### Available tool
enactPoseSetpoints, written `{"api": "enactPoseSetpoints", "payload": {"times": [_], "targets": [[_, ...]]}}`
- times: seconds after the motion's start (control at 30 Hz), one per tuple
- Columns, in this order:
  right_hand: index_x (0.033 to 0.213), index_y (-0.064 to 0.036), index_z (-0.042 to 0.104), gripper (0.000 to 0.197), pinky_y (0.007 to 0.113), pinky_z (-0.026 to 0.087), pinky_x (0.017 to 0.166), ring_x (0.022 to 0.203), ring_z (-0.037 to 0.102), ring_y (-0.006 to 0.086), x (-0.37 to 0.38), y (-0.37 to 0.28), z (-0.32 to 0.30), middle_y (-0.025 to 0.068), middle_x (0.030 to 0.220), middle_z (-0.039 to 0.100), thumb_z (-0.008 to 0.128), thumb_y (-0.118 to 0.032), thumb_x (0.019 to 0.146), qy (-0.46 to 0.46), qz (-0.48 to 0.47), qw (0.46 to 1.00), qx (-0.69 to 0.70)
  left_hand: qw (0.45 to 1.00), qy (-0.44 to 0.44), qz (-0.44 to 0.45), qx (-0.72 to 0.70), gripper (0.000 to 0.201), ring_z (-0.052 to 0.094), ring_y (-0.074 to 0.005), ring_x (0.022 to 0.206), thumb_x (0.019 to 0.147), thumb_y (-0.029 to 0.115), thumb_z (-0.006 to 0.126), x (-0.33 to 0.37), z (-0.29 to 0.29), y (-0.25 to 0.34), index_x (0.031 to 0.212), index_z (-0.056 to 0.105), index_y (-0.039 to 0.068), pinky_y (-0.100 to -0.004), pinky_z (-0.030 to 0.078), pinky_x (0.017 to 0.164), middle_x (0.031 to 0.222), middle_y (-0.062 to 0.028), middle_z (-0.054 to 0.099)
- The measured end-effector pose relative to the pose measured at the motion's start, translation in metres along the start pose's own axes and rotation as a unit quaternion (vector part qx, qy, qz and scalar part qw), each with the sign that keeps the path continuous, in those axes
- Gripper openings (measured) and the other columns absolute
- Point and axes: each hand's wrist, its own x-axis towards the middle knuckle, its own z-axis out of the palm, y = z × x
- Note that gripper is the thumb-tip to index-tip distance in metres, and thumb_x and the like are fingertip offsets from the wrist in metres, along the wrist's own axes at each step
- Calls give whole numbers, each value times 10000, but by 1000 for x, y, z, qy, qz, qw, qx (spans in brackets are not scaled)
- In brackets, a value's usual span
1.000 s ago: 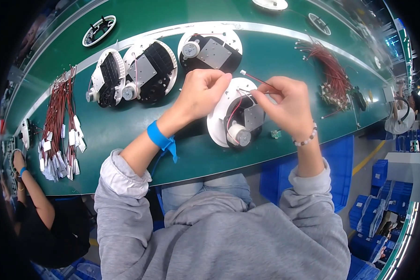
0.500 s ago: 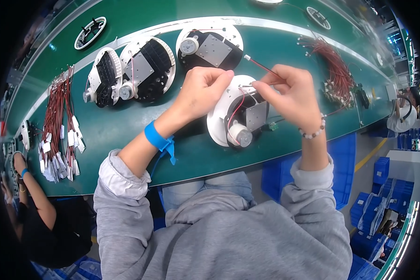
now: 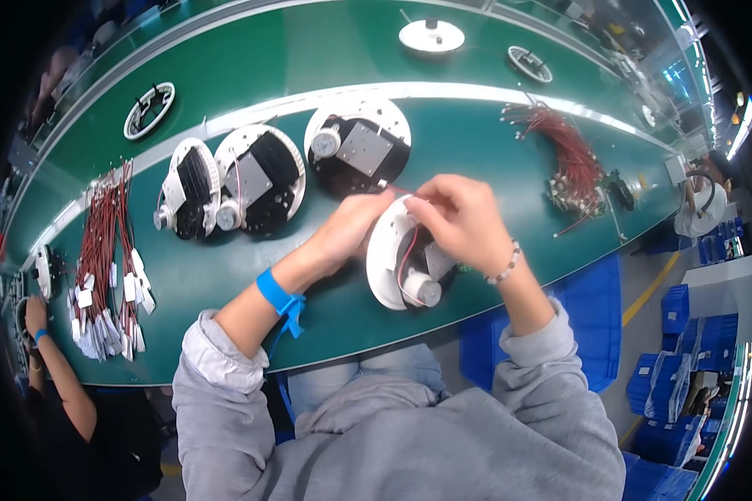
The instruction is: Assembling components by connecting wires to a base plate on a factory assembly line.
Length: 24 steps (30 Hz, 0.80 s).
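Observation:
A white round housing (image 3: 382, 265) with a black inner part and a silver motor (image 3: 422, 290) leans tilted on the bench in front of me. My left hand (image 3: 353, 231) is closed at its upper left rim, the fingers partly hidden behind it. My right hand (image 3: 464, 219) pinches at the top of the housing, on a thin red wire (image 3: 401, 191). A small white connector (image 3: 382, 184) on that wire pokes out above my left fingertips. What lies right between the fingertips is covered. A second red wire (image 3: 407, 250) curves down to the motor.
Three similar housings (image 3: 260, 179) stand behind and to the left. Bundles of red wires lie at left (image 3: 102, 242) and right (image 3: 572, 163). White rings (image 3: 150, 111) rest on the far green surface. A blue bin (image 3: 589, 334) sits below the bench edge; a co-worker's arm (image 3: 63, 367) is at far left.
My view has tilted, so the bench appears lower. My right hand has come in to the housing's top beside my left, and the wire's connector now sticks out near my left fingertips.

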Motion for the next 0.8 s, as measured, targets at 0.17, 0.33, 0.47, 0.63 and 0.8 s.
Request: {"api": "enactPoseSetpoints", "payload": {"times": [0.17,0.33,0.47,0.63,0.8], "targets": [[705,1,574,44,267,389,464,513,502,206,-5,-1,1,104,612,520,591,-39,705,22,-85,995,-37,993,-111,-27,-15,227,444,-21,442,853,178,460,-6,-26,-15,990,525,8,-146,323,354,678,-4,548],[684,-3,580,41,273,416,483,535,541,215,0,-3,-11,113,620,542,606,-34,686,104,-129,973,-158,998,-54,22,-18,230,526,-64,521,825,119,509,-7,-30,-18,999,521,-31,-158,399,426,738,-60,589],[681,9,581,73,250,417,481,497,535,171,4,-16,-43,115,593,554,611,-57,691,-10,-15,994,-106,999,-21,27,-12,242,531,-58,553,822,128,522,-2,-27,-17,1002,526,-33,-159,430,459,764,-57,591],[670,-6,593,100,221,389,453,454,493,136,7,-23,-37,72,509,523,608,-104,684,-119,-7,982,-144,999,-12,23,-25,243,531,-58,574,812,113,532,-4,-28,-20,1007,530,-31,-162,434,475,776,-54,589],[672,3,587,96,227,367,434,441,472,131,7,-21,-35,79,504,512,601,-90,689,-133,-47,983,-114,999,-27,34,-19,259,521,-58,583,802,103,545,-7,-20,-15,1022,528,-34,-161,419,487,788,-50,584]]}}
